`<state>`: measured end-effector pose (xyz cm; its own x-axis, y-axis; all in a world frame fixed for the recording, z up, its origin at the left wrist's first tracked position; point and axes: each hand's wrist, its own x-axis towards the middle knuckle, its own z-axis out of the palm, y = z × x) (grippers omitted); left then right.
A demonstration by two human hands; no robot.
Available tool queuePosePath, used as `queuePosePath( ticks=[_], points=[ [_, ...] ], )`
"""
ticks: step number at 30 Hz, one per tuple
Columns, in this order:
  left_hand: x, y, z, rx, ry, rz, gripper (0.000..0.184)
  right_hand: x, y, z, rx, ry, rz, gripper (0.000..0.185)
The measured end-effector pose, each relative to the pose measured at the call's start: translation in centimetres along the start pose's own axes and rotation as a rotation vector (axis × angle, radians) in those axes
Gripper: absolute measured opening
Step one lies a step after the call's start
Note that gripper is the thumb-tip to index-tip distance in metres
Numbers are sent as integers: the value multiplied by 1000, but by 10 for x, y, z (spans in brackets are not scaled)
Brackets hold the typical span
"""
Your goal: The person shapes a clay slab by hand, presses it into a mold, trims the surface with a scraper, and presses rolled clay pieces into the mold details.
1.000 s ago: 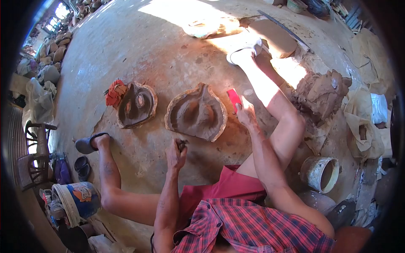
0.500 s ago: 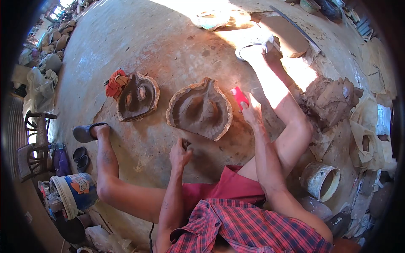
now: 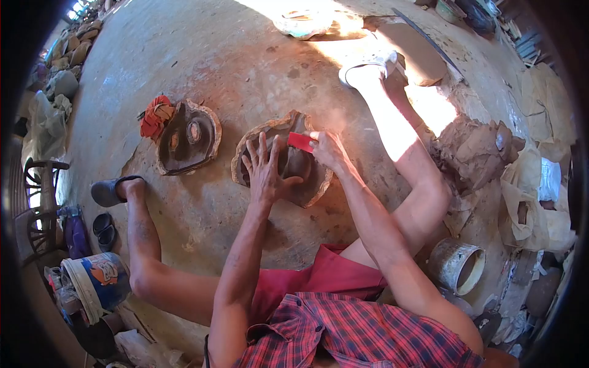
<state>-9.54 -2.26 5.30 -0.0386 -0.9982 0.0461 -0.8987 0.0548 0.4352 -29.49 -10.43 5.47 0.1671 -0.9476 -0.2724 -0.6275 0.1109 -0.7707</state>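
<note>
Wooden chair (image 3: 46, 165), partly lost in dark rim of view. Smaller mould (image 3: 209, 142) on stained, dusty floor (image 3: 190, 227), red cloth (image 3: 157, 116) against it. My left hand (image 3: 266, 181), fingers spread open, hides part of larger mould (image 3: 241, 153) between my legs; contact unclear. My right hand (image 3: 332, 151) grips red tool (image 3: 300, 142) over same mould, far end hard to read. Crusted bucket (image 3: 443, 264), then clay heap (image 3: 475, 150), plastic sheeting (image 3: 527, 214) at right.
</note>
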Motion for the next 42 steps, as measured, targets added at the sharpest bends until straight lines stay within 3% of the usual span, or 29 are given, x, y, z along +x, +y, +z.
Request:
queuePosePath(
  ticks=[10, 12, 15, 17, 21, 22, 24, 25, 26, 27, 29, 31, 33, 34, 35, 37, 42],
  points=[
    [9, -12, 6, -2, 24, 57, 137, -15, 19, 13, 68, -46, -149, 40],
    [7, -12, 5, -5, 22, 53, 136, -33, 16, 17, 75, -91, -93, 37],
    [10, -10, 4, -38, 5, 81, 131, -61, 9, 21, 87, -90, -64, 29],
    [11, -16, 7, -102, -37, 210, 117, -66, 9, 22, 95, -49, -174, 28],
    [9, -20, 4, -175, -64, 287, 102, -78, -19, 2, 174, -265, 17, 27],
    [8, -25, 5, -335, 37, 305, 91, -71, -6, 6, 167, -267, 15, 27],
    [11, -42, 1, -495, 135, 316, 80, -58, 29, 23, 258, 76, -305, 30],
    [18, -54, -5, -795, 191, 219, 69, -61, 9, 16, 261, 71, -299, 30],
    [19, -65, -10, -1092, 251, 114, 58, -62, -10, 7, 337, 146, -64, 30],
    [17, -72, -19, -1089, 254, 110, 58, -59, -28, 3, 407, 222, 170, 31],
    [17, -84, -38, -1463, 180, -314, 43, -44, -35, 18, 366, 258, 108, 32],
    [19, -96, -39, -1321, 132, -289, 46, -32, -51, 31, 261, 184, 126, 33],
    [19, -92, -42, -871, 53, -122, 48, -6, -35, 54, 183, 248, 80, 33],
    [21, -90, -44, -665, 3, -101, 60, -4, -40, 58, 114, 289, 49, 33],
    [24, -88, -45, -668, 6, -106, 60, -1, -45, 61, 43, 327, 17, 33],
    [31, -91, -42, -342, -23, 50, 75, 5, -47, 65, 41, 300, 46, 31],
    [44, -98, -37, -277, -48, 32, 86, 8, -47, 66, 1, 218, 39, 28]
  ],
)
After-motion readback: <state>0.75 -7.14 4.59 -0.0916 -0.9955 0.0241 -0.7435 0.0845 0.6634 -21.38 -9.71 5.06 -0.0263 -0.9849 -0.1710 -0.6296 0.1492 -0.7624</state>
